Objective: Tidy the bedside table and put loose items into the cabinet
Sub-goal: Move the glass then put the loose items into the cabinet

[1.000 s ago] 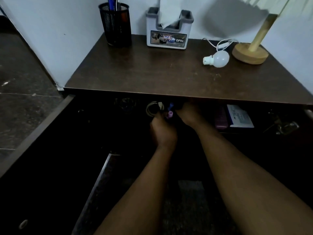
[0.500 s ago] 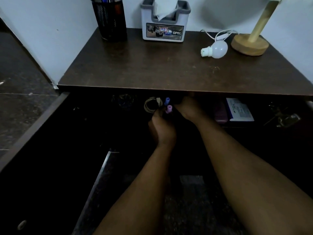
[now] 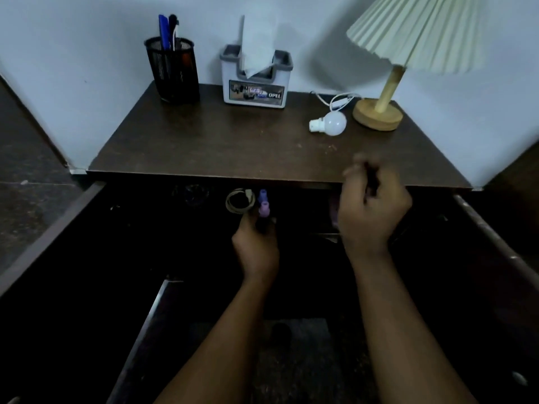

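Observation:
The dark wooden bedside table (image 3: 233,147) has its cabinet (image 3: 145,228) open below, dark inside. My left hand (image 3: 256,243) reaches into the cabinet and grips two purple-capped markers (image 3: 264,204) by their dark bodies, caps pointing away from me. My right hand (image 3: 373,208) is raised at the table's front edge, blurred, fingers curled; whether it holds anything is unclear. A loose white light bulb (image 3: 332,123) lies on the table top at the right.
On the table's back edge stand a black mesh pen holder (image 3: 172,71), a grey tissue box (image 3: 256,83) and a lamp (image 3: 379,112) with a white cord. A coiled cable (image 3: 237,201) lies in the cabinet. Open cabinet doors flank me, left (image 3: 43,228) and right (image 3: 495,228).
My right hand has left the markers and risen out of the cabinet to the table's front edge. My left hand stays in the cabinet on the markers. The view has tilted upward.

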Demonstrator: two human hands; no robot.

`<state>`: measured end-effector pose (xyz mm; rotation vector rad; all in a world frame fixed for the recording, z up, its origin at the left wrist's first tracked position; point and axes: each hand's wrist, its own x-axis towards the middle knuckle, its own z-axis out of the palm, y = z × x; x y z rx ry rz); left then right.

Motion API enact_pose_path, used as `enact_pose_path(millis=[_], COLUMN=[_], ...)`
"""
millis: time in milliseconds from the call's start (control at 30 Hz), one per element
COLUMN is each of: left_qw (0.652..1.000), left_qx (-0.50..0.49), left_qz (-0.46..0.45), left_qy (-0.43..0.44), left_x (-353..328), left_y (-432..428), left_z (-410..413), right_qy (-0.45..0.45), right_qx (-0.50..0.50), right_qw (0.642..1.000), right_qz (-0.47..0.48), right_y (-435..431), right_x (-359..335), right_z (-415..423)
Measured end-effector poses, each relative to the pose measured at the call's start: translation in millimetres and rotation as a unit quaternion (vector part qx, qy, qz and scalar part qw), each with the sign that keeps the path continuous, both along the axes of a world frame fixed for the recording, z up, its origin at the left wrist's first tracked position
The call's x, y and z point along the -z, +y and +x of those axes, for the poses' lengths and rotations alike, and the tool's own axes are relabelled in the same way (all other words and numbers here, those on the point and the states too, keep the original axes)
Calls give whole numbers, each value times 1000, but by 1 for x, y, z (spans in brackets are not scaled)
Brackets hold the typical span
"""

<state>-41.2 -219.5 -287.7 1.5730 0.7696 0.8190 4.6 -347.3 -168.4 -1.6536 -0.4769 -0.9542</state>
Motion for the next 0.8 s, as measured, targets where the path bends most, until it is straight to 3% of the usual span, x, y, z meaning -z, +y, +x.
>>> enact_pose_path(millis=[67,133,233,367,467,533,600,700,800], left_qw=[1000,999,998,996,996,997,997,982,953], left_qx=[12,27,52,19,9,6,14,16,69], left_qz=[19,35,33,87,79,66,65,162,264], left_qy=[-4,5,17,18,28,35,37,92,129], left_x=[-6,-18,-41,-53,-47,-42,-34,-25,-20], left_y=[-4,-7,-12,-14,-10,-6,-1,9,15], left_z=[-7,-9,-6,-10,-17,-26,-32,-36,-42], right_qy=[-22,49,193,193,136,68,-26,-78,29], right_qx=[35,30,-40,-5,-7,-13,0,-38,-39], right_qw=[997,977,910,852,888,944,978,980,962], right_qz=[-71,-204,-365,-486,-439,-322,-209,-178,-270], right_y=[5,12,19,22,20,9,-11,-29,-19], right_x=[-38,-63,-70,-59,-60,-55,-36,19,62], right_z=[37,71,104,115,97,65,17,-48,-61])
